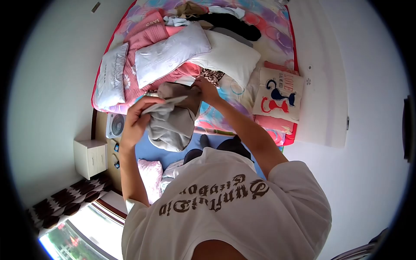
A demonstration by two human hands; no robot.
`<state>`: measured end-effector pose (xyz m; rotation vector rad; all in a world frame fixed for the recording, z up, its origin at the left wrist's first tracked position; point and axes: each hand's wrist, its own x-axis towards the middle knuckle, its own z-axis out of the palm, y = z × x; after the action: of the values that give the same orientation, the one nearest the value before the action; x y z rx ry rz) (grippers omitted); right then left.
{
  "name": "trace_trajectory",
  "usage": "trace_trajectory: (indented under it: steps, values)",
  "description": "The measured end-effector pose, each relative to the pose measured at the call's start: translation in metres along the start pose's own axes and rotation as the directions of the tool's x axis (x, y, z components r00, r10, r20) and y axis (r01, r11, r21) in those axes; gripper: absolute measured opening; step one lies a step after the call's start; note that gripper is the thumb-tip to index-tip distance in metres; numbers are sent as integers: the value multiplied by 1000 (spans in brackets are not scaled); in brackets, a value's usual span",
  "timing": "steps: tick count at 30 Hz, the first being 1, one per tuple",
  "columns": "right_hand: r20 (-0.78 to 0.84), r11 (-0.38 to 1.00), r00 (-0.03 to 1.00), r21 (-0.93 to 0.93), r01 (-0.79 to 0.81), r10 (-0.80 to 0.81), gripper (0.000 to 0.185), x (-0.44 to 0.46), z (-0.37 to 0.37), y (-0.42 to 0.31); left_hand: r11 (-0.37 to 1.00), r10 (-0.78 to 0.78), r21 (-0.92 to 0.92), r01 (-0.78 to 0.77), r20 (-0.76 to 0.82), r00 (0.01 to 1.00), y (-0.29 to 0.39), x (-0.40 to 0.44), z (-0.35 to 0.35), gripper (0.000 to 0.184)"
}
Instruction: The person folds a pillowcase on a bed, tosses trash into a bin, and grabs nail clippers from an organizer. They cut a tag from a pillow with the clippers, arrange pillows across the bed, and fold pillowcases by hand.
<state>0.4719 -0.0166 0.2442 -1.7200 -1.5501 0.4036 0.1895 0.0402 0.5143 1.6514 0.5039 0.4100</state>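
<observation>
A grey piece of cloth (171,128), baggy like a sack or a folded garment, hangs in front of me at the near edge of the bed. My left hand (139,118) pinches its pale upper edge on the left. At the cloth's far right side, my right hand (205,90) has its fingers curled at the brownish-grey rim, partly hidden. Just beyond the right hand lies a patterned brown-and-white cloth (212,77). A white pillow (171,52) rests behind the grey cloth.
The bed (277,26) also bears a second white pillow (232,56), a pink blanket (141,39), dark clothes (234,24) and a cat-print cushion (277,93). A fan (116,125) and a white cabinet (90,158) stand left. A pink pillow (150,177) lies below.
</observation>
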Motion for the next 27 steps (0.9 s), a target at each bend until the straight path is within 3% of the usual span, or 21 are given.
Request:
trace_trajectory:
  steps: [3, 5, 7, 10, 13, 15, 17, 18, 19, 21, 23, 25, 26, 27]
  values:
    - [-6, 994, 996, -67, -89, 89, 38, 0, -32, -6, 960, 108, 275, -43, -226, 968, -8, -16, -31, 58]
    - [64, 985, 987, -107, -138, 145, 33, -10, -76, -21, 829, 139, 559, 30, -257, 956, -27, -39, -51, 58]
    - [42, 930, 943, -181, -319, 331, 35, -33, -114, -38, 701, 214, 709, 78, -313, 925, -52, -61, -49, 59]
    - [3, 891, 933, -297, -343, 361, 36, -82, -139, -27, 648, 248, 741, 176, -423, 871, -122, -93, -38, 54]
    - [3, 872, 889, -196, -448, 457, 38, -115, -151, -14, 590, 292, 764, 263, -505, 812, -190, -112, -27, 49]
    - [-3, 872, 872, 2, -489, 489, 38, -124, -156, -7, 544, 256, 749, 379, -579, 774, -231, -121, -17, 43]
    - [-38, 868, 867, 42, -495, 496, 34, -115, -160, -29, 731, 127, 499, 465, -769, 626, -268, -119, -5, 35]
    - [-26, 856, 860, 116, -503, 509, 33, -110, -164, -40, 882, 55, 276, 382, -865, 499, -296, -113, 2, 28]
    - [-14, 839, 852, 187, -512, 523, 31, -108, -166, -47, 936, -115, 17, 352, -930, 350, -310, -102, 12, 22]
    - [-53, 860, 875, 220, -460, 481, 32, -102, -174, -52, 973, -221, -192, 127, -932, 287, -348, -84, 28, 28]
    - [-72, 826, 841, 248, -506, 537, 37, -94, -191, -62, 939, -340, -336, 78, -866, 366, -374, -70, 30, 29]
    - [-72, 829, 838, 213, -517, 541, 39, -94, -210, -45, 922, -388, -346, 176, -813, 435, -395, -54, 25, 32]
    - [-82, 881, 881, 125, -456, 467, 38, -98, -222, -29, 947, -279, -129, 294, -785, 553, -402, -49, 14, 33]
    - [-83, 921, 917, 35, -388, 389, 37, -104, -232, -19, 871, -293, 106, 479, -671, 681, -360, -39, 6, 32]
